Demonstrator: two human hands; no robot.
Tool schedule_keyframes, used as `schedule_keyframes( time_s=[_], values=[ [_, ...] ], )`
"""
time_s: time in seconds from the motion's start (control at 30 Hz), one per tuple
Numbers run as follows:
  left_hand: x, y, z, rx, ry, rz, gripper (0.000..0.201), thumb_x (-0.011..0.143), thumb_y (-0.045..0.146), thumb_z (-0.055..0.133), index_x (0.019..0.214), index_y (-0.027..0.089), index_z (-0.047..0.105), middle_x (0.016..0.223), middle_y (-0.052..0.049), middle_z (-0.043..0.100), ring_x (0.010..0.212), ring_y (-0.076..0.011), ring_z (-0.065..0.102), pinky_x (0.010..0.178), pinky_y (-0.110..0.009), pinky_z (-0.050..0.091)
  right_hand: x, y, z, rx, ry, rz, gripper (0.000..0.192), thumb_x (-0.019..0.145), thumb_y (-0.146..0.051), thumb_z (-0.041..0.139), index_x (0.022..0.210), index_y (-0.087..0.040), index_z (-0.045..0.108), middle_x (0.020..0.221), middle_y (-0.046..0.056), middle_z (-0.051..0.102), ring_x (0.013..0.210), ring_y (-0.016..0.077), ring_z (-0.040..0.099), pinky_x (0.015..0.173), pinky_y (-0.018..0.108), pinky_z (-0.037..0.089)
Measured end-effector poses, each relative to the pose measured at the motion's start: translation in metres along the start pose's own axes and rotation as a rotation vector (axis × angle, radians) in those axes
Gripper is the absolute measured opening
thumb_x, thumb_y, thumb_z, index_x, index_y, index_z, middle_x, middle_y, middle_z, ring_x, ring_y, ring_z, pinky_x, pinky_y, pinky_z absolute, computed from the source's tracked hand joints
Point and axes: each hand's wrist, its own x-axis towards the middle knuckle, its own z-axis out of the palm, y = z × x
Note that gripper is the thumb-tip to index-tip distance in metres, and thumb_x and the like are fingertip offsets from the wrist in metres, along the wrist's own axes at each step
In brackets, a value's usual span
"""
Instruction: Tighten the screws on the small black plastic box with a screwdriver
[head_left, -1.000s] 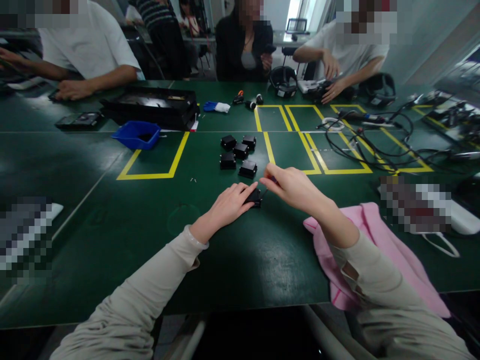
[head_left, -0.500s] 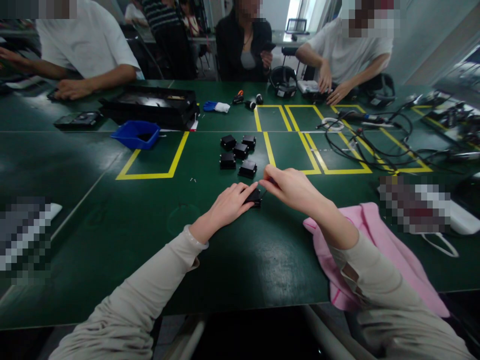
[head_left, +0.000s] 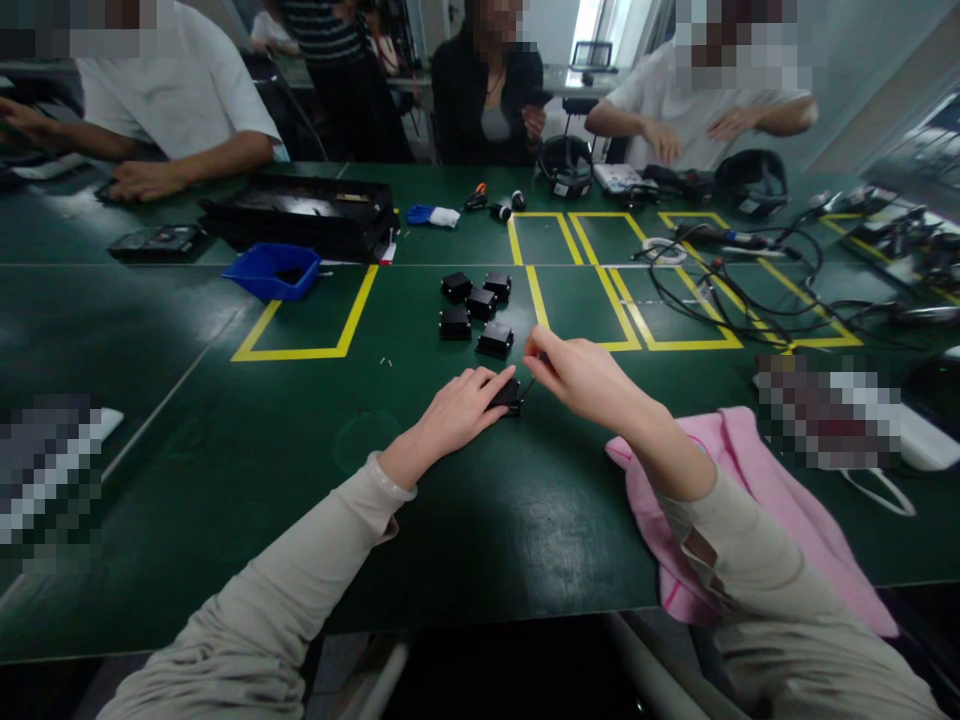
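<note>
Small black module (head_left: 509, 396) sits flat on the green table (head_left: 225, 440), near the middle of it and just this side of the yellow tape lines (head_left: 352, 315). The person's left hand (head_left: 452, 414) lies palm down over the module's left edge, fingers stretched out and pressing on top of it, pinning it to the surface. Their right hand (head_left: 581, 378) hovers just to the right of the module, fingers pinched narrow around something thin and dark that angles down toward the module's right side; what that thing is I cannot make out. A little farther off, five more black modules (head_left: 478, 312) sit in a loose cluster, apart from the one under the hands. Under the right forearm a pink cloth (head_left: 765, 500) is spread at the near right edge of the table. Off to the far left there is a blue tray (head_left: 271, 270) beside a long black case (head_left: 300, 210), and to the far right a tangle of black cables (head_left: 735, 290) lies across the taped boxes. Other people sit along the far side, their hands busy with their own things.
</note>
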Motion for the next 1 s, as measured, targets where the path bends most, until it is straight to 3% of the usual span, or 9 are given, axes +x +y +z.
schedule_keyframes(
  time_s=[0.33,0.6,0.8,1.0],
  values=[
    [-0.001,-0.0011,0.0013,-0.002,0.019,0.015,0.053,0.097,0.041,0.045,0.145,0.022,0.03,0.119,-0.009,0.052,0.104,-0.0234,0.052,0.091,-0.038,0.046,0.0,-0.0013,0.0003,-0.013,-0.005,-0.021,0.032,0.099,-0.043,0.03,0.097,-0.02,0.053,0.074,0.003,0.065,0.062,0.0154,0.055,0.055,0.026,0.023],
    [-0.0004,0.0005,-0.0018,-0.012,0.007,0.008,0.056,0.097,0.041,0.046,0.147,0.021,0.028,0.118,-0.008,0.053,0.102,-0.0231,0.052,0.089,-0.037,0.047,-0.0008,-0.0021,0.0002,0.005,-0.001,-0.005,0.023,0.097,-0.033,0.033,0.105,-0.019,0.05,0.08,0.003,0.066,0.062,0.0146,0.055,0.055,0.026,0.024],
    [-0.0004,0.0,-0.0002,0.004,0.015,0.015,0.054,0.097,0.04,0.046,0.145,0.021,0.03,0.119,-0.009,0.053,0.102,-0.0232,0.052,0.089,-0.038,0.047,0.0008,-0.0036,0.0019,-0.061,0.01,0.044,0.032,0.098,-0.043,0.03,0.099,-0.02,0.052,0.075,0.003,0.066,0.063,0.0162,0.057,0.054,0.027,0.022],
    [-0.0002,-0.0002,-0.0003,-0.014,0.015,0.013,0.057,0.097,0.041,0.046,0.147,0.021,0.028,0.118,-0.009,0.053,0.102,-0.0233,0.052,0.089,-0.038,0.047,0.0,-0.0024,0.0017,0.003,0.015,0.009,0.022,0.097,-0.032,0.034,0.106,-0.018,0.049,0.082,0.003,0.067,0.065,0.0154,0.057,0.054,0.026,0.024]
  ],
)
